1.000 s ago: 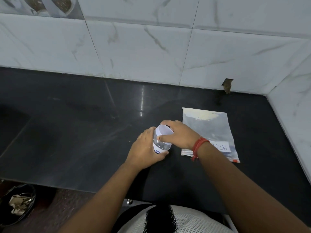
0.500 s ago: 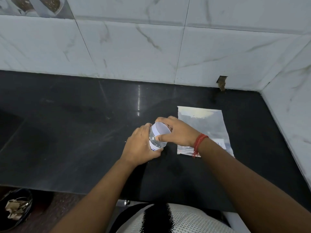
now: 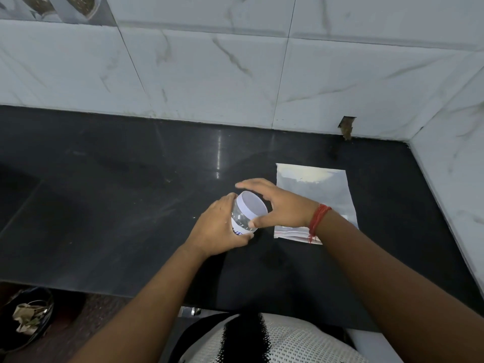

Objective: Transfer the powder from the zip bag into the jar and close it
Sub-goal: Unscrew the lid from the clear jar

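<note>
Change: a second ago my right hand (image 3: 281,205) pinched the white lid (image 3: 252,205); its fingers now spread, thumb at the rim. I judge a regrip mid-unscrewing.
Left hand (image 3: 218,229): grasps the jar (image 3: 242,222) body.
Jar: clear, labelled, tilted, lid on; counter (image 3: 117,205) centre.
Zip bag (image 3: 318,197): flat, at 3 o'clock of the jar, pale powder at its far edge.
</note>
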